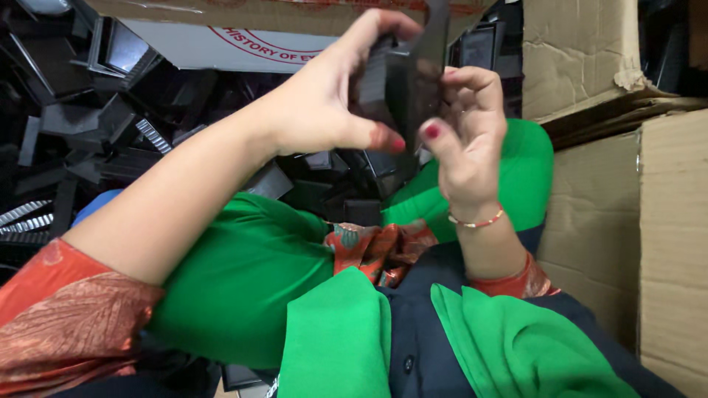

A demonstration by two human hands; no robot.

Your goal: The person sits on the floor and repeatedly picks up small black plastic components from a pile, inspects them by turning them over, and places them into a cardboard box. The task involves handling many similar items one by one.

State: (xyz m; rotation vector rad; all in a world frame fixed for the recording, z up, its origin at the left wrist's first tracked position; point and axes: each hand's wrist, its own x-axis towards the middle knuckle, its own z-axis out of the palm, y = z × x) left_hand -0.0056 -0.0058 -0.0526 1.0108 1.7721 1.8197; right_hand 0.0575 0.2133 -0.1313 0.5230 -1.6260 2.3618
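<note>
Above the lap: flat black plastic panel piece (413,81), raised upright, gripped at its left by the left hand (332,103) and pinched at its lower edge by the right hand (464,125). Fitting apparently in progress; the joint is hidden. Behind: heap of loose black plastic parts (110,125). Right: brown cardboard boxes (627,184), close beside the right forearm.

Both hands raised upper centre: left hand (324,103) fingers spread, curled in grip; right hand (464,140) pinching, wrist upright.
</note>
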